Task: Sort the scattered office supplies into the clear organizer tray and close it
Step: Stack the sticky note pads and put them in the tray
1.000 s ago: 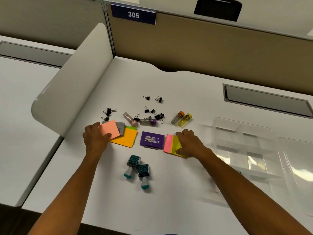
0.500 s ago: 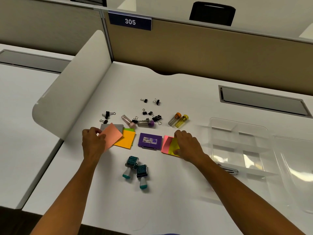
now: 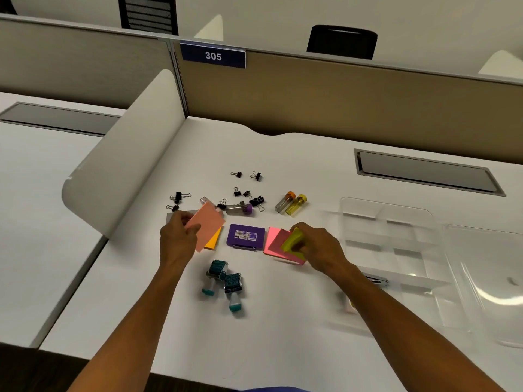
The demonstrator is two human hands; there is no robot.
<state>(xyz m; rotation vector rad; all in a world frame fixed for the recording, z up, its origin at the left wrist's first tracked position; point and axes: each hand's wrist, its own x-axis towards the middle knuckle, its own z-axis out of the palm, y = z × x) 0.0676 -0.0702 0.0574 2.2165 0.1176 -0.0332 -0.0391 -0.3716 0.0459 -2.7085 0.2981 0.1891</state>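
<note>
My left hand (image 3: 177,239) pinches a salmon sticky-note pad (image 3: 208,224), tilted up over an orange pad (image 3: 213,240). My right hand (image 3: 318,247) grips a yellow pad (image 3: 293,240), lifted on edge above pink pads (image 3: 276,243). Between the hands lies a purple stamp-pad case (image 3: 245,236). Two teal stamps (image 3: 225,278) lie nearer me. Several black binder clips (image 3: 243,192), a purple-capped tube (image 3: 240,209) and two small vials (image 3: 291,203) lie scattered behind. The clear organizer tray (image 3: 387,239) stands open at the right, its lid (image 3: 486,281) folded out further right.
A white curved divider (image 3: 124,165) rises along the desk's left side. A tan partition (image 3: 339,94) closes the back. A grey cable hatch (image 3: 424,174) sits in the desk at back right. A metal object (image 3: 377,280) lies by the tray's near edge.
Both hands have lifted their pads off the desk: the salmon pad tilts up in my left hand, the yellow pad is raised on edge in my right. The view has tipped upward.
</note>
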